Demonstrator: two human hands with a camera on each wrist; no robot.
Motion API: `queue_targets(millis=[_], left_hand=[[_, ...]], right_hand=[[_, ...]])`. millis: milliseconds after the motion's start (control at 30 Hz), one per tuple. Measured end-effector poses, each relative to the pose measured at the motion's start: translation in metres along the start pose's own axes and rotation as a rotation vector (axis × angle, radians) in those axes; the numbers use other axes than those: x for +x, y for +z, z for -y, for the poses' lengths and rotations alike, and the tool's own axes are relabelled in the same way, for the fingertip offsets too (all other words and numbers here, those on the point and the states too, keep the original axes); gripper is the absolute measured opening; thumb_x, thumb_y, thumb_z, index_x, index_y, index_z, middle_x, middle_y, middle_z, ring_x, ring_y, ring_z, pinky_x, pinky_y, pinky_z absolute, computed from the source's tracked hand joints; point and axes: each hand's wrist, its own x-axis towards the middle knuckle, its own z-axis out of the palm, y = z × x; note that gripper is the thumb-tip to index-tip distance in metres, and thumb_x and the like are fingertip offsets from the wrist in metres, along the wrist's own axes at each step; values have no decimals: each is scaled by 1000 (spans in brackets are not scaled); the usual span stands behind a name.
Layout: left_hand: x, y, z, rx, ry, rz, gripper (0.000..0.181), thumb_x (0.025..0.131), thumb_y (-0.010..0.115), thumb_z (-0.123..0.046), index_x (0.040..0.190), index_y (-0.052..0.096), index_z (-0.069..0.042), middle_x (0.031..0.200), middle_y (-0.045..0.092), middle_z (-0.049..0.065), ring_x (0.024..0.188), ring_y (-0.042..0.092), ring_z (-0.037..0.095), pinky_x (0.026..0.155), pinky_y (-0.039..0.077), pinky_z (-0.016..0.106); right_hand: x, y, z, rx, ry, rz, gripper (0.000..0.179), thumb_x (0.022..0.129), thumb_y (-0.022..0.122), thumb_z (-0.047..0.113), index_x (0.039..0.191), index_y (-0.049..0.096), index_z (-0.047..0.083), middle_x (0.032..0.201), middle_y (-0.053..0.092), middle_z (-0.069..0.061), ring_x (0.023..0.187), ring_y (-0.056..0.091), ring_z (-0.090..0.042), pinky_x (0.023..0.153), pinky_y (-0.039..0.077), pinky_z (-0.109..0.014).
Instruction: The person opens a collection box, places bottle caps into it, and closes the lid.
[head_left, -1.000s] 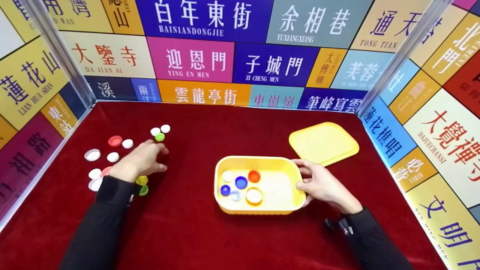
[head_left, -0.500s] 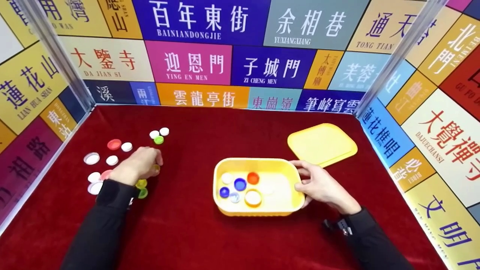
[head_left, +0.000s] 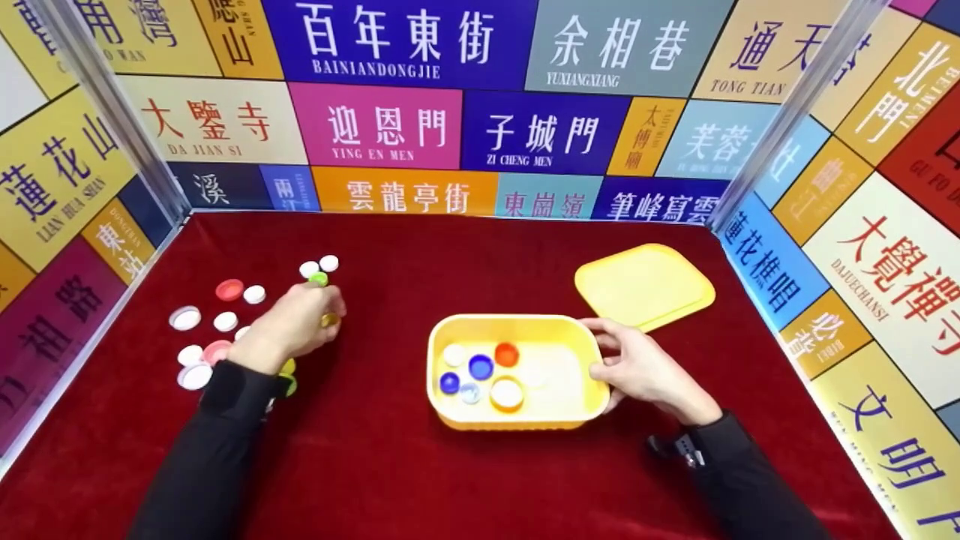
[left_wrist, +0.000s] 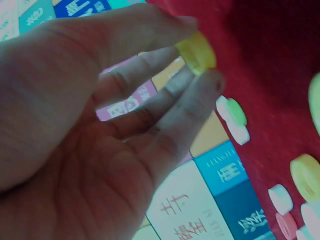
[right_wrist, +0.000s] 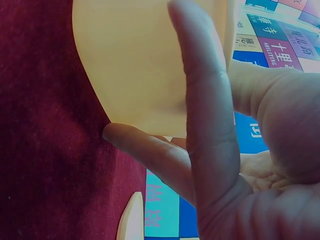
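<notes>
My left hand [head_left: 300,319] pinches a yellow bottle cap [left_wrist: 197,52] between thumb and fingertip, over the left part of the red table. A bright green cap [head_left: 319,278] and two white caps [head_left: 329,263] lie just beyond it. Partly hidden behind the wrist are another yellow cap [left_wrist: 306,177] and a darker green one [head_left: 291,385]. On the right, my right hand [head_left: 649,371] grips the right end of a yellow plastic box [head_left: 566,367], thumb at the rim and fingers along the outside. Inside the box, blue, white, red and orange caps gather toward the left.
Several white and pinkish caps, among them a red cap [head_left: 230,289] and a white cap [head_left: 225,322], are scattered on the left of the table. A yellow lid [head_left: 645,285] lies behind the box at right. Printed panels [head_left: 379,124] wall in the back and sides.
The left hand's spread fingers have closed on the yellow cap, then moved slightly right with it, off the spot near the other caps. The right hand and box stay in place.
</notes>
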Motion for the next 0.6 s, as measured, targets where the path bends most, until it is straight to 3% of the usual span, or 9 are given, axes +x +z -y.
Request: queue_targets(millis=[233,600], left_hand=[[2,2,-31,0,123,-122,14,93,79,7,105,78,2,100,72,22,90,71,37,85,66,53],[6,18,-84,-88,323,-178,20,100,87,-2,119,81,-2,113,74,17,100,77,29,93,71,42]], right_hand=[[1,-1,-1,-5,-4,-2,79,100,70,-7,175,46,4,159,67,-32,89,86,-38,61,71,-52],[1,1,-1,-20,13,-7,79,101,70,-7,175,47,6,163,66,-28,90,87,-38,61,71,-53]])
